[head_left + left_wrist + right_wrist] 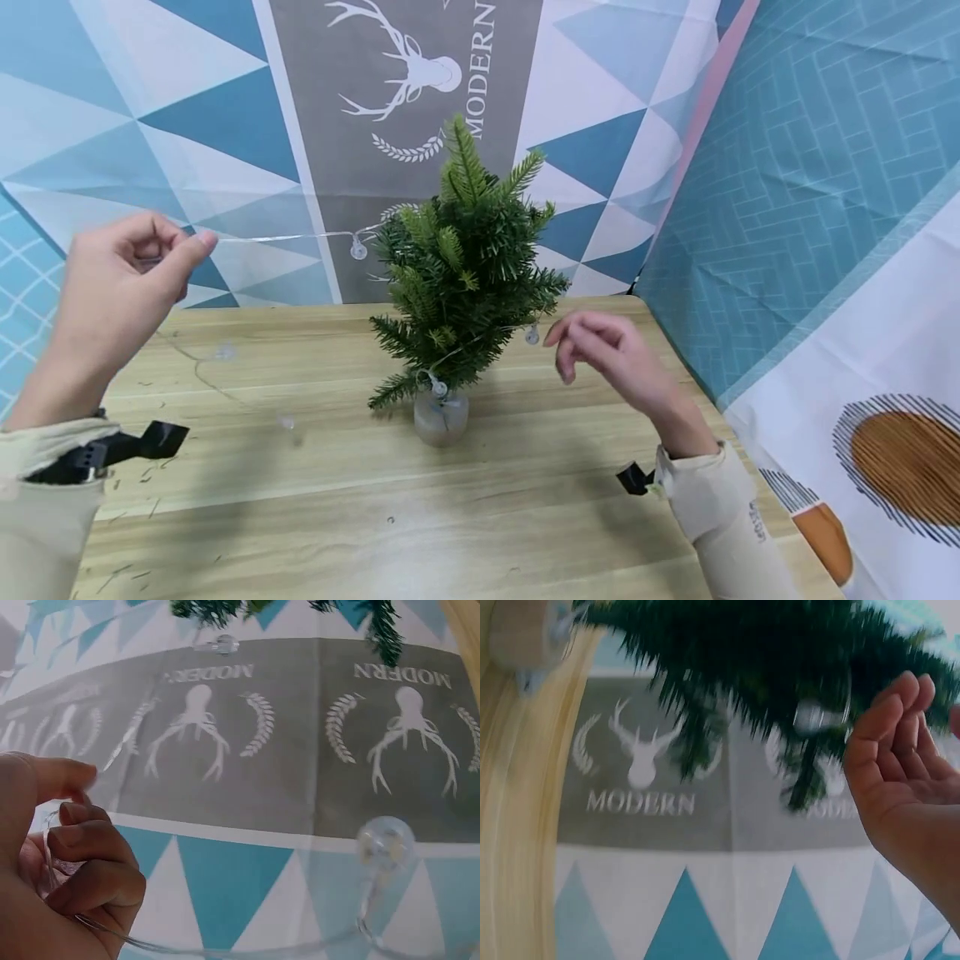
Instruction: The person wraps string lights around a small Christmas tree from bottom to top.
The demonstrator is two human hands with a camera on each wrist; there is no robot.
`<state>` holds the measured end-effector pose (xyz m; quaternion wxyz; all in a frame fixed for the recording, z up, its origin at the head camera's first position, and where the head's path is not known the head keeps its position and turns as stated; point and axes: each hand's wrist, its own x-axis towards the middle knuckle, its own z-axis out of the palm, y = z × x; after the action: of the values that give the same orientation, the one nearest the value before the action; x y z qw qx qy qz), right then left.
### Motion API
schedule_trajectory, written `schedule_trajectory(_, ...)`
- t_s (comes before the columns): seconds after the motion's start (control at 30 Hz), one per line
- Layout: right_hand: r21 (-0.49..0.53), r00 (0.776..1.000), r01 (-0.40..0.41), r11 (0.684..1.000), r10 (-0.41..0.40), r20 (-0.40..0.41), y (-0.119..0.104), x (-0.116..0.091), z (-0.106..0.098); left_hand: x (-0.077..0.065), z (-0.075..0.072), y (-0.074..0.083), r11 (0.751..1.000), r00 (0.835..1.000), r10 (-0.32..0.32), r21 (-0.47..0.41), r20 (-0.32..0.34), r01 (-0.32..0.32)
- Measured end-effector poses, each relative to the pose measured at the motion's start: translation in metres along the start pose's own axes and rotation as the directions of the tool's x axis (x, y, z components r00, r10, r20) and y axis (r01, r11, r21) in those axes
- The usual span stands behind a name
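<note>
A small artificial Christmas tree (468, 275) stands upright on a pale round base (441, 421). A clear wire of string lights (285, 238) runs from the tree's left side to my left hand (127, 292), which pinches it between thumb and forefinger. In the left wrist view the wire also passes through the curled fingers, and a clear bulb (385, 844) dangles from it. My right hand (611, 354) hovers at the tree's right side, fingers loosely bent, holding nothing. Close to its fingertips hangs another bulb (532, 335). One more bulb (438, 387) sits low, above the base.
The loose end of the lights (217, 387) hangs over the left part of the wooden table (360, 508). Small dark needle-like bits (123, 575) lie at the table's left front. Patterned cloth (592, 67) rises behind the table and on its right.
</note>
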<state>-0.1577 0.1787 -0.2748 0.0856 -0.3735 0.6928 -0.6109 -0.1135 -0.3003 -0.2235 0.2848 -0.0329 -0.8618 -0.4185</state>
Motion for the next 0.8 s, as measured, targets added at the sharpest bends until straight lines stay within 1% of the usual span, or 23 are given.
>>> schedule_trajectory(0.1, -0.078, 0.996, -0.018, 0.997, 0.025, 0.085, -0.003, -0.001, 0.020, -0.014, 0.001, 0.002, 1.000, 1.000, -0.006, -0.017, -0.014, 0.006)
schedule_trajectory(0.23, -0.115, 0.981, -0.065, 0.991, 0.085, 0.174, -0.005, 0.002, 0.047, -0.031, 0.007, 0.008, 0.999, 0.999, -0.021, -0.046, -0.026, 0.020)
schedule_trajectory(0.3, -0.134, 0.974, -0.072, 0.988, 0.099, 0.205, -0.005, 0.005, 0.060, -0.038, 0.010, 0.012, 0.998, 0.999, -0.018, -0.062, -0.037, 0.015)
schedule_trajectory(0.4, -0.162, 0.966, -0.044, 0.986, 0.083, 0.245, -0.005, 0.010, 0.078, -0.046, 0.016, 0.020, 0.997, 0.999, -0.014, -0.080, -0.031, 0.012)
schedule_trajectory(0.57, -0.182, 0.962, 0.023, 0.983, 0.027, 0.270, -0.008, 0.023, 0.110, -0.061, 0.020, 0.037, 0.992, 1.000, -0.015, -0.124, -0.004, 0.015)
schedule_trajectory(0.63, -0.186, 0.959, 0.045, 0.981, 0.010, 0.283, -0.008, 0.029, 0.122, -0.067, 0.021, 0.045, 0.992, 1.000, -0.011, -0.126, 0.008, 0.012)
schedule_trajectory(0.73, -0.198, 0.952, 0.066, 0.978, -0.002, 0.307, -0.006, 0.038, 0.139, -0.075, 0.022, 0.056, 0.994, 0.999, 0.019, -0.111, 0.033, -0.015)
schedule_trajectory(0.8, -0.195, 0.947, 0.064, 0.979, 0.003, 0.322, -0.005, 0.043, 0.150, -0.079, 0.024, 0.061, 0.992, 0.997, 0.057, -0.112, 0.051, -0.051)
